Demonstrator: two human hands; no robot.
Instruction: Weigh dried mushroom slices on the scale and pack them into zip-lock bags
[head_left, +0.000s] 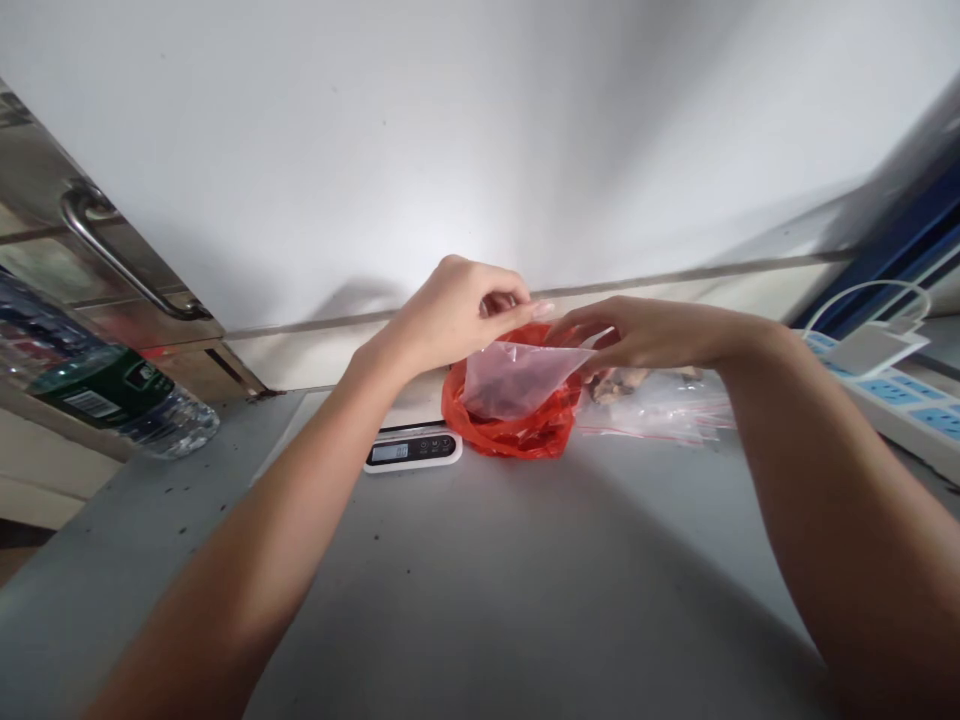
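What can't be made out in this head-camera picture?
All in the head view:
Contents of the red crumpled plastic bag: mostly hidden by the translucent plastic bag.
Top of the green-labelled clear plastic bottle: cut off by the left edge.
Button markings on the white digital scale: too small.
Whether the left hand pinches anything: too small, blurred.
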